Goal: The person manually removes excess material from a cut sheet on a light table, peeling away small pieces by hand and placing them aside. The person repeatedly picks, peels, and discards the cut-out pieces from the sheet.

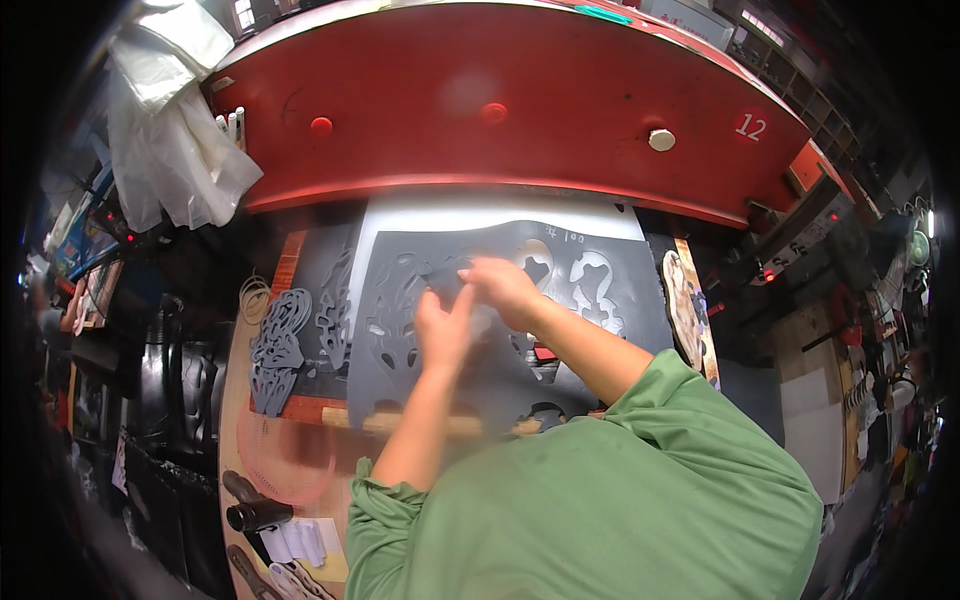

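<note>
A large dark grey sheet [480, 370] with several rows of shaped cut-outs lies in front of me on a white board [450, 215]. Over its middle, my left hand [443, 325] and my right hand [505, 290] come together, fingertips almost meeting. Between them is a small dark grey cut piece [447, 280], pinched by both hands and slightly blurred. It is the same colour as the sheet, so its outline is hard to follow. Left of the sheet, several grey cut pieces [278, 345] with slots are stacked in a pile.
A wide red machine beam [560, 125] spans the far side. Clear plastic bags [180, 140] hang at its left end. A pale cutting die [683, 310] stands at the right edge. Near left are a black cylinder [258, 515], folded white paper [295, 541] and a faint pink hoop [290, 490].
</note>
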`<state>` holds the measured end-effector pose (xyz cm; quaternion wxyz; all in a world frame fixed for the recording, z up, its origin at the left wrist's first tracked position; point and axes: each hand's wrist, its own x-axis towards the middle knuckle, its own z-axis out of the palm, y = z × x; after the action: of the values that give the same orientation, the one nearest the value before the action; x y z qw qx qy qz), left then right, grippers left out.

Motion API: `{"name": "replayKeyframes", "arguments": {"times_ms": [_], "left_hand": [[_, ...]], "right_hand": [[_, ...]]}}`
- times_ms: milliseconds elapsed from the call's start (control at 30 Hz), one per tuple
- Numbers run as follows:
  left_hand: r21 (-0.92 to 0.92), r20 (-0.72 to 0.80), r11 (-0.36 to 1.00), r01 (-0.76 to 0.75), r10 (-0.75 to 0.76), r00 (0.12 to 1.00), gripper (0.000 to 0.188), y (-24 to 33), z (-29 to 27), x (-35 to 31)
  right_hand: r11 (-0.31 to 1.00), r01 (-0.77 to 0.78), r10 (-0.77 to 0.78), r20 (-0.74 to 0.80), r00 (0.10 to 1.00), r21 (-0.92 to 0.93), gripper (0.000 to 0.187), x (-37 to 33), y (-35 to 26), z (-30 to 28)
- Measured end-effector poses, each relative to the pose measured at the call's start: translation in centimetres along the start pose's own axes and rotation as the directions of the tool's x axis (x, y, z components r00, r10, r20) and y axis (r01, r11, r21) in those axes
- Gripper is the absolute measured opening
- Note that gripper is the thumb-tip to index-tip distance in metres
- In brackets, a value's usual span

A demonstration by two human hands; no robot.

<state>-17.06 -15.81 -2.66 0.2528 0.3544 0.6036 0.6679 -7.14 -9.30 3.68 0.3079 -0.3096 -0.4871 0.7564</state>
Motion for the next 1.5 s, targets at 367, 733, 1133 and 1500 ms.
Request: {"name": "replayKeyframes", "arguments": {"times_ms": [367, 733, 1133, 1500], "left_hand": [[-0.106, 0.039, 0.987, 0.120, -0.117, 0.992, 0.019, -2.5, -0.3, 0.2], [-0.103, 0.082, 0.989, 0.106, -0.098, 0.992, 0.027, -2.7, -1.9, 0.7], [0.126, 0.045, 0.987, 0.095, -0.102, 0.994, 0.037, -2.4, -1.3, 1.1], [-0.059, -0.033, 0.990, 0.126, -0.128, 0.991, 0.021, -4.4, 0.0, 0.4]], "right_hand": [[0.997, -0.019, 0.027, 0.100, 0.995, -0.075, 0.022, 2.6, 3.9, -1.0], [0.999, -0.009, 0.013, -0.102, 0.995, 0.038, 0.023, 2.7, 4.9, 1.1], [0.995, 0.046, -0.053, 0.066, 0.996, 0.094, 0.021, 1.4, 3.7, -0.3], [0.996, 0.092, -0.094, -0.247, 0.964, -0.020, 0.022, 2.6, 6.3, 1.0]]}}
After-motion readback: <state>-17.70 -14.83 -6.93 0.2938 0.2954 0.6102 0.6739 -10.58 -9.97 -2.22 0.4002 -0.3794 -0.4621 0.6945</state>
